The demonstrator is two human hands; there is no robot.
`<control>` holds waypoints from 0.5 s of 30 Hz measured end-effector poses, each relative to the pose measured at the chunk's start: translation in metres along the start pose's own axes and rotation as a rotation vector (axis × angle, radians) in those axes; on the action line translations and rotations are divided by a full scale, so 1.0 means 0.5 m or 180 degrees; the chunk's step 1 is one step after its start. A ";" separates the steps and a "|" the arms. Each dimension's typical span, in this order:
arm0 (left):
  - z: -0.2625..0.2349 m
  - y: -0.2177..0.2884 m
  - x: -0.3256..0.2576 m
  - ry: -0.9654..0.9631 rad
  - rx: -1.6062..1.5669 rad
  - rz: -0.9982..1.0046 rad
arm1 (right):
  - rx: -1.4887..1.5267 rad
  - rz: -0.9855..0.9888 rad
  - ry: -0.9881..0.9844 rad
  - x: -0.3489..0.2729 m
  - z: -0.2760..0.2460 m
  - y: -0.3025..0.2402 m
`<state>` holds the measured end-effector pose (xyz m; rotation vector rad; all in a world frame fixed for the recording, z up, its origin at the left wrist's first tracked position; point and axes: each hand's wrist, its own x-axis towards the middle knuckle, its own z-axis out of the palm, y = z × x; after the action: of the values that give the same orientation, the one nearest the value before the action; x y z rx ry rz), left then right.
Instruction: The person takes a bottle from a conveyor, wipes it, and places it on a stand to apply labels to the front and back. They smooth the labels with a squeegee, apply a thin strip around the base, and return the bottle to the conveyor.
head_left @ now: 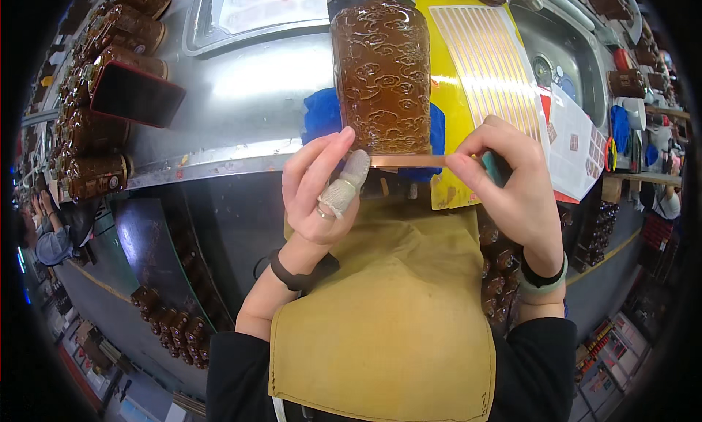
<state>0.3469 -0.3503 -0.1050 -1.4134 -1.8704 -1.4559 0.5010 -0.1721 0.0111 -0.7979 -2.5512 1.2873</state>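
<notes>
A large brown bottle (382, 71) with raised swirling patterns lies in front of me, its base toward me, over a blue cloth (322, 116). Across the base runs a narrow copper-coloured strip (409, 160). At its left end is my left hand (322, 192), the thumb in a grey-white cover (352, 175) pressed on the strip, the other fingers curved by the bottle's edge. My right hand (515, 184) pinches the strip's right end between thumb and forefinger. Something teal (491, 170) shows under its fingers; I cannot make out what it is.
Right of the bottle, a sheet of copper-coloured strips (486, 64) lies on a yellow sheet (446, 122). Beyond are printed papers (574, 141) and a metal sink (563, 49). A red-edged phone (137, 93) leans against several brown bottles (95, 177) at left. A metal tray (199, 27) stands behind.
</notes>
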 end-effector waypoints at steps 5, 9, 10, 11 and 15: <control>-0.005 0.005 0.003 -0.0102 0.0181 0.0024 | -0.0005 0.0059 0.0033 -0.001 -0.005 0.023; -0.001 0.005 0.006 -0.0128 0.0143 0.0137 | 0.0030 0.0132 -0.0033 -0.007 -0.006 0.015; 0.001 0.005 0.005 -0.0101 -0.0002 0.0093 | 0.0075 0.0119 -0.0031 -0.011 -0.008 0.009; 0.004 0.004 0.005 -0.0062 -0.0173 0.0025 | 0.0121 0.0107 -0.0032 -0.013 -0.010 0.005; 0.004 0.012 -0.005 0.0109 -0.0877 -0.0852 | 0.0097 0.0014 0.0060 -0.021 -0.023 -0.006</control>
<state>0.3535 -0.3501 -0.1044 -1.2781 -1.9553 -1.9170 0.5131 -0.1713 0.0216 -0.8062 -2.5106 1.3104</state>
